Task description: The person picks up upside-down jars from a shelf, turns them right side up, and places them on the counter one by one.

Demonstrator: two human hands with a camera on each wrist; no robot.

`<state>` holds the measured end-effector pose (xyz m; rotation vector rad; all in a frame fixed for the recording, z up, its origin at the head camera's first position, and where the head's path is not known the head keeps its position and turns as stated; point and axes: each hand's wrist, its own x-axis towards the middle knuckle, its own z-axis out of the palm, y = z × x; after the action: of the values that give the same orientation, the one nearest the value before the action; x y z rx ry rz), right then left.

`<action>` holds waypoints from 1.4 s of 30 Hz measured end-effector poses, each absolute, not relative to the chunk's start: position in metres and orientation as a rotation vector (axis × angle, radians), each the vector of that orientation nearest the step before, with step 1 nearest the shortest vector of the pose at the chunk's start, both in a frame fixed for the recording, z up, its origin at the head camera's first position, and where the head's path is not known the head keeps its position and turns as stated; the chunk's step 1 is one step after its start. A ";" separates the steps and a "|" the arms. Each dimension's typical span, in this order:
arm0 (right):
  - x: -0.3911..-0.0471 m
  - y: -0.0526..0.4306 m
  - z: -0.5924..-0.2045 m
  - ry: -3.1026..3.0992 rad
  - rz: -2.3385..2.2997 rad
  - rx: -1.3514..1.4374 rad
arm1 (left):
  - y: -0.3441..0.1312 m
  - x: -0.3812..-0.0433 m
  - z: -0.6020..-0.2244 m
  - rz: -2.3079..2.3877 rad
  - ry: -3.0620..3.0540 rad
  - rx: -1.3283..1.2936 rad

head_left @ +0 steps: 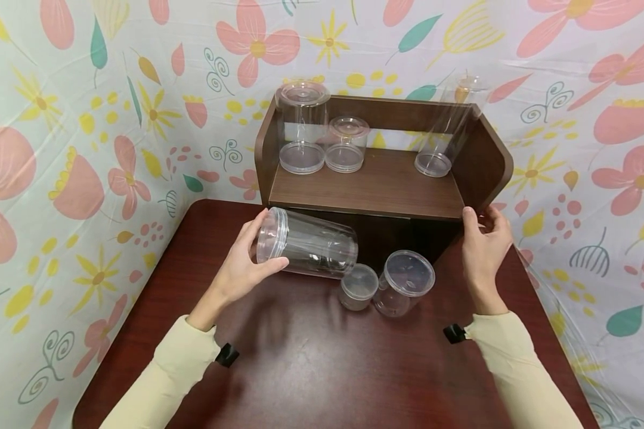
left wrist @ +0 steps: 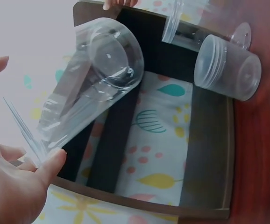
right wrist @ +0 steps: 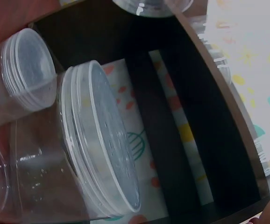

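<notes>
My left hand point(head_left: 245, 253) grips a large clear plastic jar point(head_left: 322, 245) round its lidded end. The jar lies tilted on its side in the air, its base pointing right, in front of the brown shelf point(head_left: 365, 185). In the left wrist view, the thumb of the left hand point(left wrist: 20, 186) presses near the lid end. My right hand point(head_left: 485, 250) holds the shelf's front right corner, thumb against the board edge and fingers round the side. On the table, a small lidded jar point(head_left: 359, 286) stands beside a wider lidded jar point(head_left: 408, 277), just below the held jar's base.
On the shelf's upper board stand a tall lidded jar point(head_left: 303, 128) and a short jar point(head_left: 346, 146) at left, and a tall slim jar point(head_left: 442, 140) at right. The dark red table point(head_left: 322, 375) reaches toward me. A flowered cloth point(head_left: 96, 179) hangs behind.
</notes>
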<state>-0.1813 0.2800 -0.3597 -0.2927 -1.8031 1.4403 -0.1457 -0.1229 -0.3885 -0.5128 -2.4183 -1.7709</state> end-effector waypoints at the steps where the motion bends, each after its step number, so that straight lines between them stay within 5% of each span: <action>1: -0.183 0.281 -0.360 -1.815 1.426 -0.287 | -0.124 -0.146 -0.387 -1.740 -2.434 -0.514; 10: -0.211 0.309 -0.390 -1.877 1.257 -0.278 | -0.128 -0.146 -0.374 -1.575 -2.521 -0.521; 42: -0.216 0.311 -0.394 -1.898 1.228 -0.271 | -0.111 -0.151 -0.381 -1.206 -2.765 -0.530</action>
<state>-0.2156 0.3113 -0.3935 -0.2712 -1.8983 1.2278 -0.1508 -0.1107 -0.3812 -0.5299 -2.7646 -1.2060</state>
